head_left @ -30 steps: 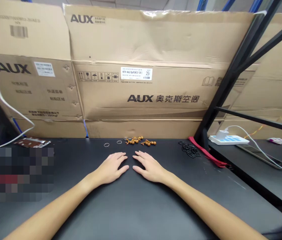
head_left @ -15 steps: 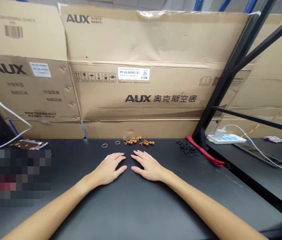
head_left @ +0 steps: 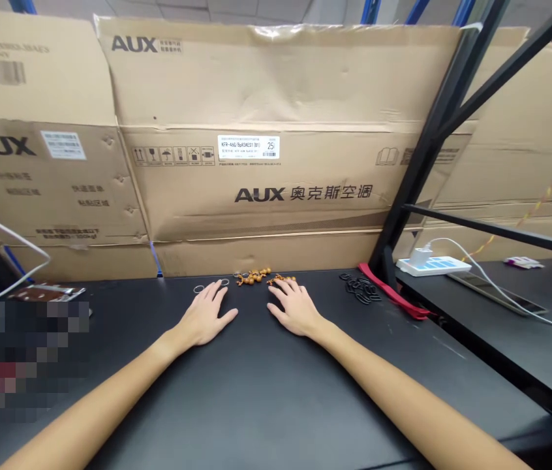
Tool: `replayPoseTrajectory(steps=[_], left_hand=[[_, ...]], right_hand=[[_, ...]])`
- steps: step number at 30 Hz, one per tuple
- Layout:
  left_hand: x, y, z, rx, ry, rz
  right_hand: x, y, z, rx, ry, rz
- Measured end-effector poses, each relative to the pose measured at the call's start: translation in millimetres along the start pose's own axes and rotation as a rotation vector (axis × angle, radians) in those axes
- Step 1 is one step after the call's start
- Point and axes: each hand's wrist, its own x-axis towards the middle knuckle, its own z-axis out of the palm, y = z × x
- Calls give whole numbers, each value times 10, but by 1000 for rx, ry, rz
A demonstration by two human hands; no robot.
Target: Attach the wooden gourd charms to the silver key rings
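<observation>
My left hand [head_left: 205, 314] lies flat on the black table [head_left: 266, 391], fingers stretched out, their tips beside two small metal rings [head_left: 199, 288]. My right hand [head_left: 294, 307] lies flat too, fingers spread, its tips just short of a cluster of small brown wooden gourd charms [head_left: 259, 277] at the table's back edge. Neither hand holds anything.
Large AUX cardboard boxes [head_left: 276, 150] form a wall behind the table. A pile of black rings [head_left: 359, 287] and a red strap [head_left: 393, 295] lie to the right by a black shelf post [head_left: 423, 156]. A white power strip [head_left: 432, 264] with a cable sits further right.
Both hands have slid forward and apart; the left fingertips now reach the metal rings and the right fingertips are near the gourd charms. The view has shifted slightly.
</observation>
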Motion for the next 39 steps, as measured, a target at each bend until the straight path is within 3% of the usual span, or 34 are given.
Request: replayPoseTrajectory(steps=[6, 11, 18, 23, 27, 33, 39], left_hand=[[29, 11, -10, 7, -22, -14], [-9, 26, -34, 3, 28, 38], [92, -47, -68, -17, -76, 0], [85, -68, -71, -42, 11, 64], [4, 35, -100, -82, 104, 143], [-143, 271, -144, -170, 61, 275], [-151, 316, -175, -180, 39, 292]], right_hand=[[37, 55, 35, -66, 66, 127], [14, 33, 15, -64, 115, 76], [-6, -33, 2, 13, 149, 2], [-47, -151, 5, 140, 129, -33], [-92, -225, 3, 266, 108, -90], [-141, -291, 11, 399, 92, -156], [-143, -305, 10, 385, 121, -170]])
